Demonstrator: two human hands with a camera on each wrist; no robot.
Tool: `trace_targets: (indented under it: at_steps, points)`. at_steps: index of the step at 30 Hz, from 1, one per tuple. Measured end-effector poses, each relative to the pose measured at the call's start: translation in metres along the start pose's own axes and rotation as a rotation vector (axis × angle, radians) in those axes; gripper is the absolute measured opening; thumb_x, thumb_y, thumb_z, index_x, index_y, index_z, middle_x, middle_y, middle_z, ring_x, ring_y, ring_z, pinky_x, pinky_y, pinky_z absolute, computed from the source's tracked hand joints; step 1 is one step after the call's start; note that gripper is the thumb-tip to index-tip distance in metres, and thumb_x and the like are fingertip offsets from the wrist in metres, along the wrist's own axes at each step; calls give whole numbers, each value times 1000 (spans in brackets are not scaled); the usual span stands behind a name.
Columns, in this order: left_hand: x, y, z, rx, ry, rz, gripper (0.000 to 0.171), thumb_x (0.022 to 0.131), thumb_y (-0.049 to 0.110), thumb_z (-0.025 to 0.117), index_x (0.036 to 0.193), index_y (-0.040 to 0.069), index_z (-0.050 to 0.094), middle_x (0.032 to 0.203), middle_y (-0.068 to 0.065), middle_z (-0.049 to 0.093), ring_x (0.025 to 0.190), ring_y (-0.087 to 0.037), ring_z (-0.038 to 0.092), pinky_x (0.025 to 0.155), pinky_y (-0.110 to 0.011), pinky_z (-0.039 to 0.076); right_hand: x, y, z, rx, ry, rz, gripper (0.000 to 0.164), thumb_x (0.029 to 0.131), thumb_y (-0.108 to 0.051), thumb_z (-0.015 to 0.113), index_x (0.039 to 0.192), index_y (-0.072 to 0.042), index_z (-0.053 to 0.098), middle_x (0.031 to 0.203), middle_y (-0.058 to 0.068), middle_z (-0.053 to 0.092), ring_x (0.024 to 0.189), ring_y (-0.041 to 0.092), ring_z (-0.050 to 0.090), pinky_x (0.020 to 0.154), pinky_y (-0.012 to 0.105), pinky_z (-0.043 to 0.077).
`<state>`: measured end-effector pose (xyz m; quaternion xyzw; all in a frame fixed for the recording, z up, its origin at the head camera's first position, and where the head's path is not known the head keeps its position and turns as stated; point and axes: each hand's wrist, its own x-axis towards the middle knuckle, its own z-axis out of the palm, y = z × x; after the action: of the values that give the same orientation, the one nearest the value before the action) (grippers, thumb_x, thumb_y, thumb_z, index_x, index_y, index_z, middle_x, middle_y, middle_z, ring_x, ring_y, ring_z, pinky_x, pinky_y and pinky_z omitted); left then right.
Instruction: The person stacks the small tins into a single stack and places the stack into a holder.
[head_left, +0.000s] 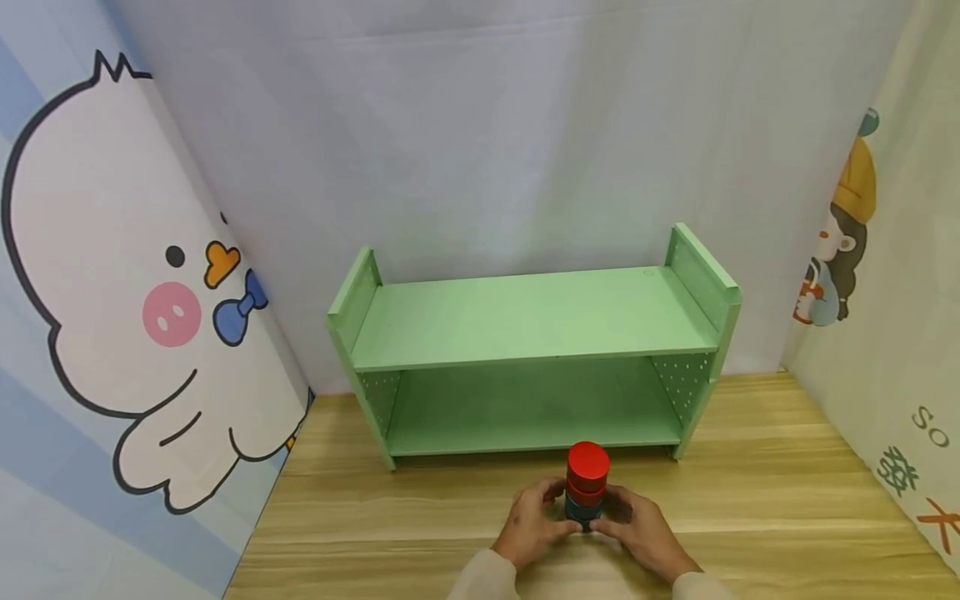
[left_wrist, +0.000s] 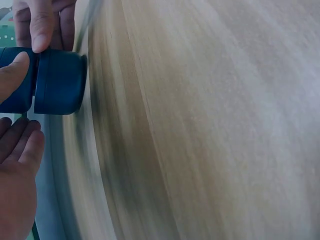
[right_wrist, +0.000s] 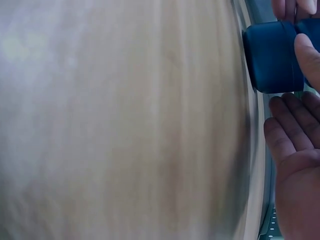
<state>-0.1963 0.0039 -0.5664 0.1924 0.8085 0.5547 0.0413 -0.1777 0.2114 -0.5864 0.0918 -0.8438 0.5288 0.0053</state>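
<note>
A short, round stack stands upright on the wooden table in front of the shelf, with a shiny red top (head_left: 588, 462) and a dark blue lower part (head_left: 583, 510). In the left wrist view the lower part shows as two smooth blue cylinders (left_wrist: 61, 82) with a groove between them. My left hand (head_left: 527, 525) grips it from the left, thumb on the near face and fingers along the side. From the right, my right hand (head_left: 643, 531) grips it the same way, its thumb (right_wrist: 307, 57) pressing the blue side. The far side is hidden.
Just behind the stack stands a pale green two-tier shelf (head_left: 532, 321) with raised, perforated side panels. The wooden table (head_left: 787, 500) extends to both sides. A plain cloth backdrop (head_left: 465, 142) hangs behind, with printed cartoon cloths (head_left: 90, 250) at the sides.
</note>
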Motion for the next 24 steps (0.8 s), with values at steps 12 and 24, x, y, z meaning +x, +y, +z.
trace_targets:
  at_steps: [12, 24]
  points:
    - [3, 2, 5, 29, 8, -33, 54, 77, 3, 86, 125, -1, 63, 120, -11, 68, 112, -22, 65, 95, -28, 54, 3, -2, -3, -43, -30, -22, 57, 83, -18, 83, 127, 9, 60, 121, 23, 66, 109, 37, 65, 91, 35, 57]
    - [3, 3, 10, 132, 39, -43, 51, 76, 5, 87, 122, 3, 66, 113, -5, 71, 104, -17, 66, 92, -34, 55, 5, 1, -3, -21, -62, -30, 56, 84, -17, 82, 125, 13, 59, 119, 28, 65, 104, 39, 67, 86, 28, 58]
